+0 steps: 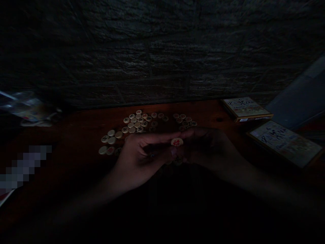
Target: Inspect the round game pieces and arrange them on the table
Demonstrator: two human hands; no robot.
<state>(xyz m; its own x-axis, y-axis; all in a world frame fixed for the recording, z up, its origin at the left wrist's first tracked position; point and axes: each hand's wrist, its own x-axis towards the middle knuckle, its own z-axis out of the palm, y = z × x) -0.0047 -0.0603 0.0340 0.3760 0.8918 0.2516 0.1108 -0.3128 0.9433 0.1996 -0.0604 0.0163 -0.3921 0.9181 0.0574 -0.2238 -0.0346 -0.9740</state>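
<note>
A round xiangqi piece point(177, 142) with a red character faces up between my two hands. My left hand point(143, 157) reaches in from the left, thumb and fingers closed at the piece's edge. From the other side my right hand point(212, 147) closes on it too, its fingers largely lost in shadow. Just below lies another piece point(178, 159) with a dark character, partly covered. Beyond my hands several loose pieces point(132, 125) lie spread on the wooden table point(86, 125), some with characters up and some blank. A smaller group of pieces point(186, 123) lies behind my right hand.
Two flat boxes point(247, 106) with printed lids rest at the right. A clear plastic item point(30, 106), blurred, stands at the far left. A dark stone-patterned wall point(165, 61) rises behind the table. The light is very dim.
</note>
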